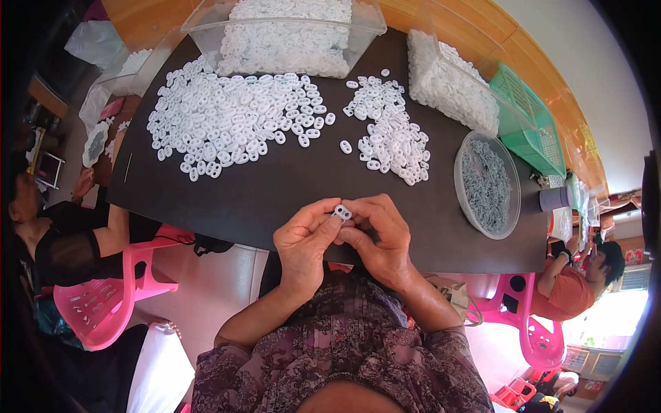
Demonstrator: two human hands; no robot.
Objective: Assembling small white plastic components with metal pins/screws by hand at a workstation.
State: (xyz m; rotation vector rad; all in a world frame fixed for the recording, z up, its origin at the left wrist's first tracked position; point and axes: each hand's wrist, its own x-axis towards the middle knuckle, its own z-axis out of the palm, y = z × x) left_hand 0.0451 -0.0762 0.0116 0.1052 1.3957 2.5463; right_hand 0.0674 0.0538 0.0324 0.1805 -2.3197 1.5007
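Observation:
Near the front edge of the dark table (227, 206), my two hands meet over one small white oval plastic piece with two holes (342, 212). My left hand (303, 241) pinches it between thumb and fingertips. From the other side, the closed fingers of my right hand (384, 241) grip the same piece. The fingertips hide its lower part, and I cannot make out whether anything else is between them. Beyond my hands lie a large spread pile of similar white pieces (227, 117) at the left and a smaller pile (389, 134) at the right.
A clear bin (282, 41) full of white pieces stands at the back, another clear bin (451, 79) to its right. Beside a green basket (530, 124) sits a round tub (458, 182) of small grey-green pieces. People sit at the left (69, 241) and right (575, 286).

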